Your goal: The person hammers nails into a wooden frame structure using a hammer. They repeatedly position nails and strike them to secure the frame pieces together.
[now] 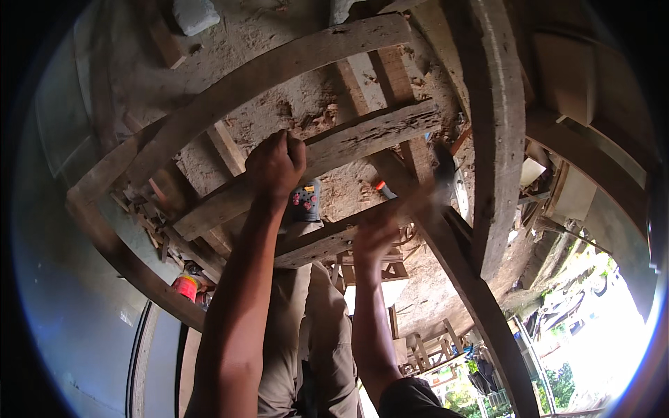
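Note:
My left hand (277, 164) is closed in a fist over a weathered wooden plank (373, 132), gripping it left of its middle; the fingers' far side is hidden. The plank's upper face is pitted and split toward the right end. My right hand (375, 233) is smeared by motion over a lower wooden rail (317, 245). It appears closed on the handle of a hammer, whose blurred dark head (443, 167) shows near the right upright of the frame. Both pieces belong to a wooden frame with a curved top rail (265, 66).
A thick beam (493, 139) rises on the right, with a leg (481, 320) slanting below it. My shoe (306, 200) shows between plank and rail. Wood offcuts lie on the dirt floor (300, 104). A red container (185, 286) stands at left, by a pale wall (77, 313).

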Demonstrator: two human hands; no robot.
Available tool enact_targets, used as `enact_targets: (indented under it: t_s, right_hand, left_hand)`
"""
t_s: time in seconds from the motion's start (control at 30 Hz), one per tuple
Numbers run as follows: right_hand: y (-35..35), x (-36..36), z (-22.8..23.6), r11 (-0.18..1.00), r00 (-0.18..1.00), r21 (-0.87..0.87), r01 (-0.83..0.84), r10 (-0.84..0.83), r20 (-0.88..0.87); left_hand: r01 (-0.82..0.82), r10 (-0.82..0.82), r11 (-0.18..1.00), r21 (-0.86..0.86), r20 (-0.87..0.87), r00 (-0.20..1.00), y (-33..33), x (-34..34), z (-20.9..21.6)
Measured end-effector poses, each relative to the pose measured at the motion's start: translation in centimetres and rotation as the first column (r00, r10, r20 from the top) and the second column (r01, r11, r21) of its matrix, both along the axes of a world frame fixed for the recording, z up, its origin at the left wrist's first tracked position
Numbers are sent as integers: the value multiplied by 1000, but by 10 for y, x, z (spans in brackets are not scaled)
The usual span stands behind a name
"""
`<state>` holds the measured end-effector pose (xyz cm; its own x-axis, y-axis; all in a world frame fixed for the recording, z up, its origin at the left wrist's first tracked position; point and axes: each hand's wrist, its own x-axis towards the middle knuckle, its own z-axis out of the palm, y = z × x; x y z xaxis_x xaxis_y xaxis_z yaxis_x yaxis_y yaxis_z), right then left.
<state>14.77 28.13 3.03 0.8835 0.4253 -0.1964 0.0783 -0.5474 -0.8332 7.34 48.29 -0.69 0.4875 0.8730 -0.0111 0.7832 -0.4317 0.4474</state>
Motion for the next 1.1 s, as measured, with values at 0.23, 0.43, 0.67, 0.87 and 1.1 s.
enact_targets:
  t_s: [0.23, 0.43, 0.67, 0.87, 1.1]
  right_hand:
    - [14, -10, 23, 988, 983, 87, 130, -117, -142]
    - [5, -11, 31, 996, 955, -42, 80, -89, -284]
    - [10, 3, 13, 964, 917, -217, 155, -222, -331]
    - [-5, -9, 27, 993, 998, -115, -28, 20, -63]
    - [26, 3, 39, 981, 980, 137, 141, -118, -159]
  left_hand:
    - [10, -10, 1000, -11, 39, 999, 2, 3, -1]
    - [8, -8, 1000, 19, -9, 1000, 1, -1, -7]
    - [12, -13, 1000, -15, -45, 999, 2, 2, -6]
    - [16, -16, 1000, 21, 18, 1000, -5, -2, 1]
    - [-4, 4, 1000, -5, 2, 1000, 1, 1, -2]
